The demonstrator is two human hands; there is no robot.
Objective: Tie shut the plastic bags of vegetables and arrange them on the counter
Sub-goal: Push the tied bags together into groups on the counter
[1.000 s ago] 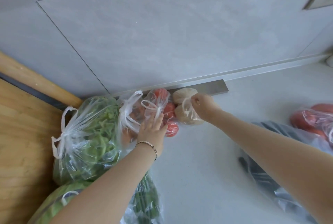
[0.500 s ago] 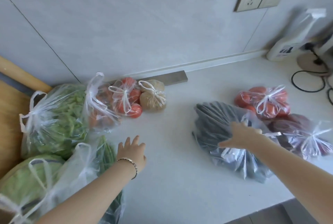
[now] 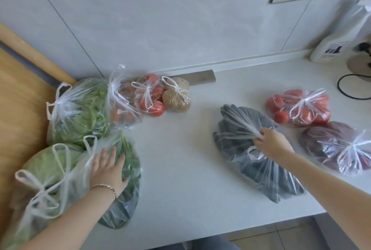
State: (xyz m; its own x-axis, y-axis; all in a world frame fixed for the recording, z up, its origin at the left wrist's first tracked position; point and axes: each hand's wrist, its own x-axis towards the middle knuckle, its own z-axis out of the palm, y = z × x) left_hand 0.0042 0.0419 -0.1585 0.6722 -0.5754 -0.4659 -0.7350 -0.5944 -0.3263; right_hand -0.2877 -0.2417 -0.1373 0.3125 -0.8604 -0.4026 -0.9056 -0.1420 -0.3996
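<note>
Nine vegetable bags [image 3: 236,129] on one counter [image 3: 180,159]; left hand [image 3: 107,171], right hand [image 3: 272,143]

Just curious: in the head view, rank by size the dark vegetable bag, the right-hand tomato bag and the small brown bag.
1. dark vegetable bag
2. right-hand tomato bag
3. small brown bag
The first is nearer the camera, yet plainly largest.

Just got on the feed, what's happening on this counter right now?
A person is sorting bagged vegetables on the counter. The right hand pinches the gathered neck of the bag of dark vegetables, which is not yet knotted. The left hand rests flat on the bag of green stalks. The tomato bag and the purple bag at the right are already tied.
</note>
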